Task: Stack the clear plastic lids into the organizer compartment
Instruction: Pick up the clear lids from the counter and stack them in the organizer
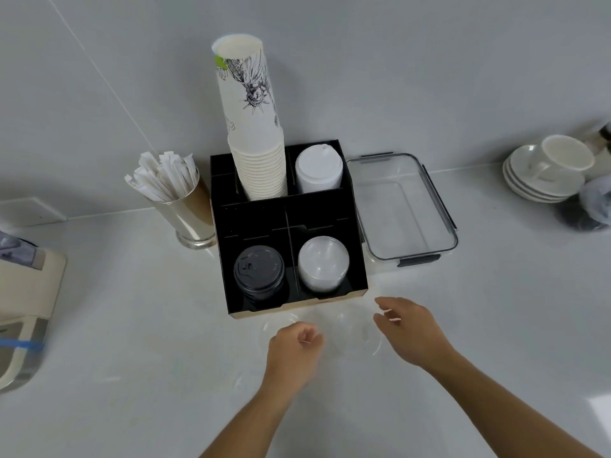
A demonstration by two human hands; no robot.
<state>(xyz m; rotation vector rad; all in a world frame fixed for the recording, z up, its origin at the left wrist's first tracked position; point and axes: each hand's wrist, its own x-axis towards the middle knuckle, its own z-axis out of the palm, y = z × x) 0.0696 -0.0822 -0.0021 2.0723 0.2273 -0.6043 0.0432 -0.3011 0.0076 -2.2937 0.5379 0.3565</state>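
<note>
The black organizer [254, 219] stands on the white counter. Its front right compartment holds a stack of clear plastic lids [323, 262]. Loose clear lids [355, 332] lie faintly visible on the counter just in front of the organizer, between my hands. My left hand [292, 350] has its fingers curled over the rim of one loose lid [276, 323]; a firm grip cannot be made out. My right hand [408, 328] hovers at the right edge of the loose lids with thumb and fingers apart.
The organizer also holds black lids [259, 271] front left, white lids [318, 171] back right and a tall paper cup stack [256, 127]. A cup of wrapped straws [178, 196] stands to its left, a clear container [403, 206] to its right, and saucers with a cup [549, 170] far right.
</note>
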